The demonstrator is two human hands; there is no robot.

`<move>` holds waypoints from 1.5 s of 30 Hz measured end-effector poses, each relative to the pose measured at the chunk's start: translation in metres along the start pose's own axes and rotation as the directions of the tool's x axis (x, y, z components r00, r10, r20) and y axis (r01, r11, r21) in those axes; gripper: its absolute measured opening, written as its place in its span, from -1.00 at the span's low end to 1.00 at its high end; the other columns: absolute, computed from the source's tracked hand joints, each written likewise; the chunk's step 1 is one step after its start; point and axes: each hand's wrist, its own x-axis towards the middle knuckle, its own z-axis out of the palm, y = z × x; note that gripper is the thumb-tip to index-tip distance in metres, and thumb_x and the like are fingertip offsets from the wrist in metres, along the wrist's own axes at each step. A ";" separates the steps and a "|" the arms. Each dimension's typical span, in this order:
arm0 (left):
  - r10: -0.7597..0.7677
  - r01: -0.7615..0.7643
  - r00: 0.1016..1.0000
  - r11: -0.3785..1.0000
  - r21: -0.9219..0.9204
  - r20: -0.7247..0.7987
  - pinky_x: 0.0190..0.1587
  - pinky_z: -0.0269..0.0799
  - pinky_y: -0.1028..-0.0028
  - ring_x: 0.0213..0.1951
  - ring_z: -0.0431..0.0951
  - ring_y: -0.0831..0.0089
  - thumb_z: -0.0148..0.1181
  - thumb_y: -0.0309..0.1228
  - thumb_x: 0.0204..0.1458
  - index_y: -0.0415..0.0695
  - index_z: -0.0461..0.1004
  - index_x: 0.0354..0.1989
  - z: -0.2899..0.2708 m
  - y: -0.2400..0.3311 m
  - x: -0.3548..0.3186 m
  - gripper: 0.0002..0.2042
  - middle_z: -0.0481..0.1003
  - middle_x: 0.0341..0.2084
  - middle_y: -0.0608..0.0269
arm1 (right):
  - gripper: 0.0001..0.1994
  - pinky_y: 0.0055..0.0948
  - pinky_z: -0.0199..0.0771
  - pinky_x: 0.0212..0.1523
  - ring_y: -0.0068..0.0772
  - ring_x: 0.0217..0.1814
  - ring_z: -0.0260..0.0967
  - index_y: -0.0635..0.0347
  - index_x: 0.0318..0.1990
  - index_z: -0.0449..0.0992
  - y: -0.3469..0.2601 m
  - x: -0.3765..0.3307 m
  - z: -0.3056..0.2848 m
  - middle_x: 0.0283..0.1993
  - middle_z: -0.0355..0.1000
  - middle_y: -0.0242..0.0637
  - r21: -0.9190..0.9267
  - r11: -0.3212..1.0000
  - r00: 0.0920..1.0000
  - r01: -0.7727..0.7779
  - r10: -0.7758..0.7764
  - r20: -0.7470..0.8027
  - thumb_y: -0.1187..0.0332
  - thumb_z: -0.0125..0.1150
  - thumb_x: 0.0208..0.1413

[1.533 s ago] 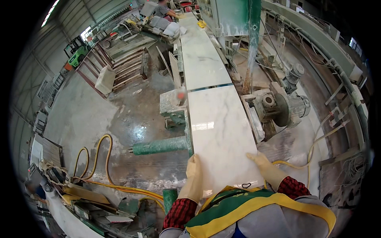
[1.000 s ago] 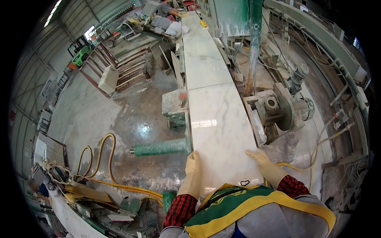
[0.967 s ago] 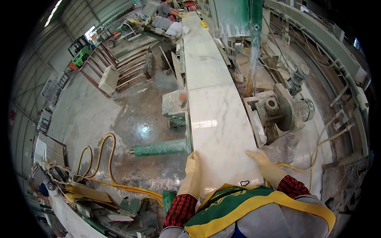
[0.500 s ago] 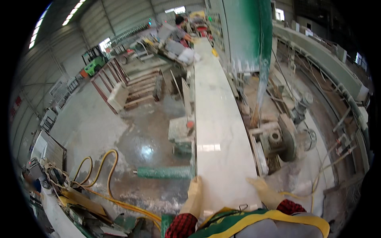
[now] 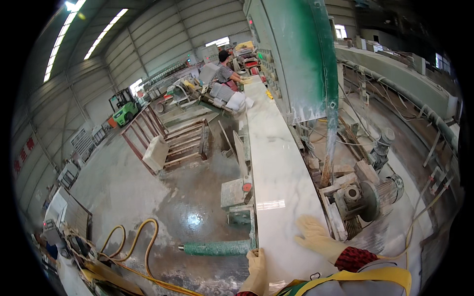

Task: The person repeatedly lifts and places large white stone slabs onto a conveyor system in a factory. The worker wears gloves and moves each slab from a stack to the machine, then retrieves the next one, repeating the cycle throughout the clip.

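A long, polished white stone slab (image 5: pixel 276 170) with faint grey veins stretches away from me on a narrow machine bed. My left hand (image 5: pixel 256 271), in a cream glove, is closed on the slab's near left edge with its fingertips curled. In a matching glove, my right hand (image 5: pixel 315 236) lies on the slab's top toward the right edge, open with its fingers spread. A green roller (image 5: pixel 217 248) juts out to the left, close to my left hand.
A tall green-and-white machine cabinet (image 5: pixel 296 64) and a motor (image 5: pixel 368 197) flank the slab's right side. Left are a red emergency button (image 5: pixel 247 187), a metal rack (image 5: pixel 185 143), a yellow hose (image 5: pixel 152 246) and a green forklift (image 5: pixel 124 108). A person (image 5: pixel 226 71) stands by the far end.
My right hand has shifted from the slab's right edge onto its top, its fingers now spread. My left hand stays at the left edge. The view has tilted up a little.
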 end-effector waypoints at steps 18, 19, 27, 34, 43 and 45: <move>0.050 -0.032 0.970 0.996 -0.078 0.239 0.04 0.51 0.29 -0.11 0.59 0.39 0.12 -0.12 0.37 -0.26 0.47 0.13 -0.021 -0.038 0.016 -0.58 0.61 -0.16 0.26 | -0.25 -0.05 -0.10 0.70 0.06 0.66 0.08 0.31 0.44 0.37 0.000 0.033 0.001 0.56 0.26 0.12 -0.058 0.997 0.996 0.041 -0.046 -0.079 -0.12 0.17 0.31; 0.046 -0.059 0.941 0.998 0.030 0.334 0.07 0.50 0.29 -0.05 0.60 0.38 0.11 -0.16 0.39 -0.27 0.46 0.15 -0.035 -0.053 0.018 -0.60 0.62 -0.11 0.24 | -0.25 -0.05 -0.10 0.70 0.06 0.66 0.08 0.30 0.44 0.37 0.001 0.034 0.000 0.57 0.26 0.12 -0.059 0.998 0.998 0.026 -0.030 -0.064 -0.12 0.17 0.31; 0.010 0.392 0.769 0.782 -0.484 0.639 0.50 0.30 0.08 0.39 0.44 0.10 -0.07 -0.07 0.52 -0.28 0.39 0.40 -0.094 -0.117 -0.091 -0.46 0.49 0.35 0.00 | -0.25 -0.05 -0.13 0.71 0.06 0.68 0.05 0.29 0.46 0.37 0.007 0.039 0.012 0.59 0.23 0.13 -0.040 0.999 0.997 0.001 -0.004 -0.072 -0.12 0.14 0.32; -0.327 0.599 0.787 0.608 -0.521 0.523 0.61 0.11 0.13 0.46 0.35 0.11 -0.13 -0.11 0.53 -0.23 0.36 0.45 -0.090 -0.065 -0.131 -0.48 0.43 0.42 0.03 | -0.34 0.00 -0.09 0.70 0.11 0.68 0.10 0.30 0.47 0.37 -0.072 -0.014 0.058 0.59 0.24 0.15 -0.192 0.934 0.953 0.302 -0.293 0.074 -0.03 0.01 0.43; -0.181 0.573 0.808 0.462 -0.677 0.560 0.53 0.32 0.15 0.39 0.45 0.09 -0.08 -0.35 0.46 -0.30 0.39 0.30 -0.080 -0.068 -0.101 -0.63 0.51 0.32 0.07 | -0.44 -0.03 0.13 0.57 0.09 0.51 0.26 0.35 0.26 0.48 -0.151 -0.067 0.069 0.37 0.42 0.10 0.051 0.821 0.823 0.568 -0.566 -0.052 0.07 0.18 0.30; -0.165 0.589 0.796 0.432 -0.683 0.582 0.53 0.30 0.14 0.42 0.42 0.11 -0.07 -0.35 0.45 -0.27 0.36 0.35 -0.078 -0.067 -0.099 -0.61 0.47 0.37 0.12 | -0.43 -0.05 0.15 0.56 0.10 0.50 0.27 0.35 0.27 0.48 -0.143 -0.068 0.059 0.37 0.42 0.10 0.068 0.822 0.818 0.565 -0.569 0.083 0.06 0.18 0.30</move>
